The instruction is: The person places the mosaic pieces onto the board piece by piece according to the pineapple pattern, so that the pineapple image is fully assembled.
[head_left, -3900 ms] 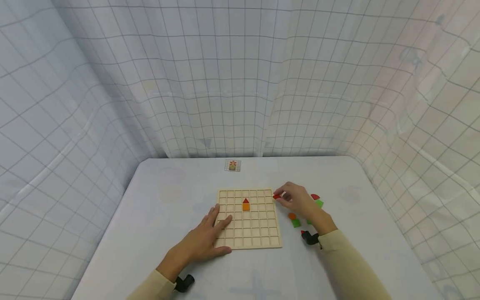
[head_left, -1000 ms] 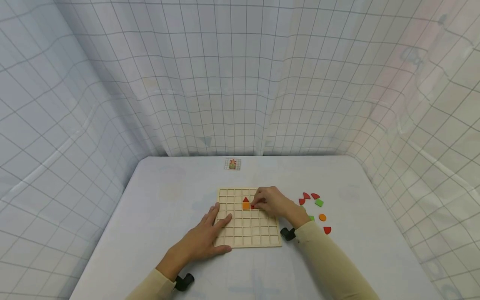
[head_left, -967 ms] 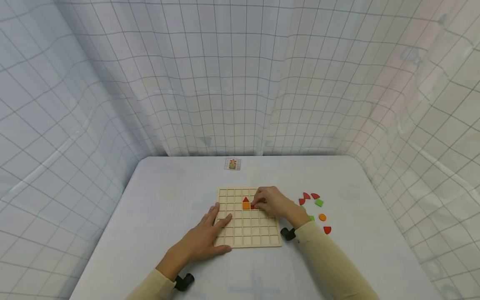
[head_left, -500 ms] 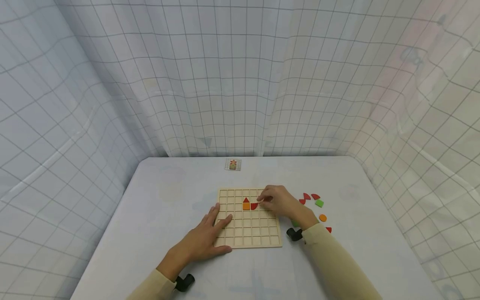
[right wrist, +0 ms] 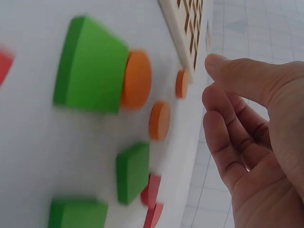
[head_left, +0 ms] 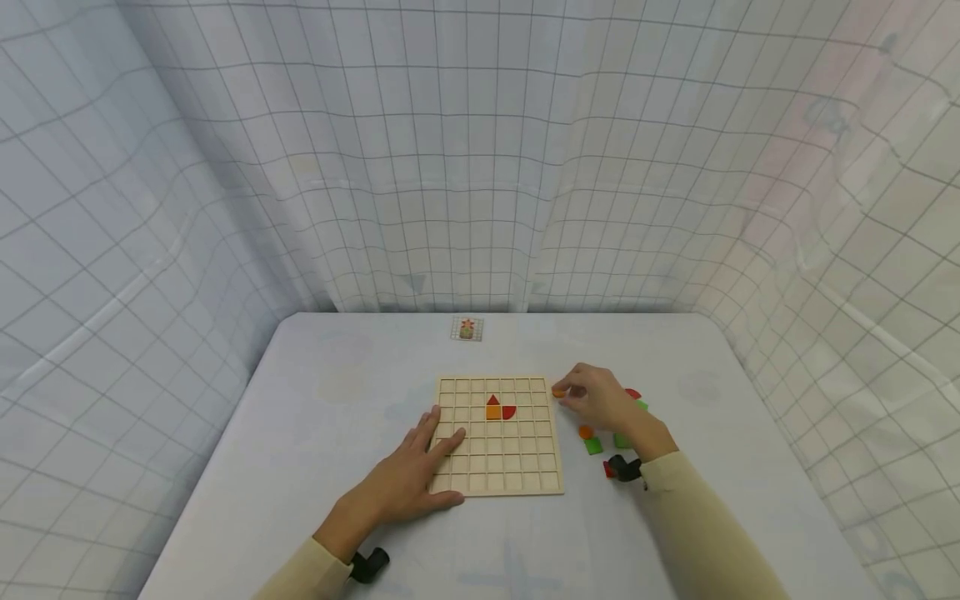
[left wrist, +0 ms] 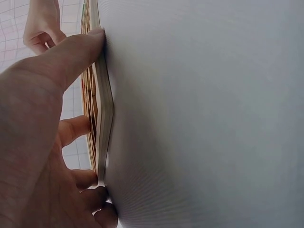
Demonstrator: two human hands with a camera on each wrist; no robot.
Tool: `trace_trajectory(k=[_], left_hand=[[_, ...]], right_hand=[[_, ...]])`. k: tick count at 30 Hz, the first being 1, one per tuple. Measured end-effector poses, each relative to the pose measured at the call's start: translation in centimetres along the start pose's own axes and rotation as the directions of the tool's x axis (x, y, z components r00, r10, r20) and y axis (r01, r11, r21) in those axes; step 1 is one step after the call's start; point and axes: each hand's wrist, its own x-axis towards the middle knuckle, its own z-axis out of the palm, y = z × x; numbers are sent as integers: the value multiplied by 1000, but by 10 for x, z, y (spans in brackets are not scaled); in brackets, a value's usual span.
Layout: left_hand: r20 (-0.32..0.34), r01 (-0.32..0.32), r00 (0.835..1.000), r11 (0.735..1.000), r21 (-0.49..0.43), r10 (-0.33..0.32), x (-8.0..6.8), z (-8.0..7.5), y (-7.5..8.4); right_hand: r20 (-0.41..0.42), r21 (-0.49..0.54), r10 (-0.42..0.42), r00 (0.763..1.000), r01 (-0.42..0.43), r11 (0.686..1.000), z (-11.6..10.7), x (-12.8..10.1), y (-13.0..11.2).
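The right hand (head_left: 600,402) hovers just off the board's right edge, at about two o'clock from the board's middle, fingers loosely curved and holding nothing as the right wrist view shows; its fingertips are nearest a small orange disc (head_left: 558,392) lying on the table (head_left: 337,392) right beside the top right corner of the wooden grid board (head_left: 498,437). The risk I see is a clumsy pick: the disc is thin and flat on a smooth cloth, so a pinch may skid it against or under the board's rim, or nudge the board. The left hand (head_left: 416,475) guards against that, lying flat and open over the board's lower left corner at about seven o'clock, thumb (left wrist: 71,57) along the edge; if it lifted, the light board could slide and shake the seated pieces loose. The board is the only container here. Three of its square cells are filled: a red triangle (head_left: 492,400), an orange square (head_left: 492,412) directly below it, and a red quarter-round (head_left: 509,412) in the cell just right of the square. The other cells I can see are bare wood, though the left hand hides a few. The loose pieces, green, orange and red (right wrist: 90,66), lie crowded at three to four o'clock of the board, partly under the right wrist, so a sleeve dragging across could scatter them.
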Motion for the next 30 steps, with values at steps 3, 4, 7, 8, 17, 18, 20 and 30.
trace_trajectory(k=[3,4,7,8,17,18,20,30], left_hand=[[-1,-2,1000,1000,1,2,0,0,0],[-1,-3,1000,1000,2,3,0,0,1],[-1,-1,1000,1000,4,1,0,0,1],[-2,0,1000,1000,5,0,0,0,1],[-1,-3,1000,1000,5,3,0,0,1],[-2,-3,1000,1000,6,3,0,1,1],[-3,-4,1000,1000,10,4,0,2,0],[1,5,1000,1000,27,-5,4,4,-3]], right_hand=[[8,2,22,1000,-23,1000,-7,-8,9],[13,-1,31,999,-31,1000,-9,-11,12],[33,-26,63,997,-63,998,-15,-17,22],[39,-32,71,997,-70,997,-17,-20,25],[66,-47,156,986,-153,987,-26,-33,44],[68,-46,160,985,-157,987,-26,-34,45],[73,-44,168,983,-165,985,-28,-36,47],[110,-4,170,979,-171,985,-33,-43,47]])
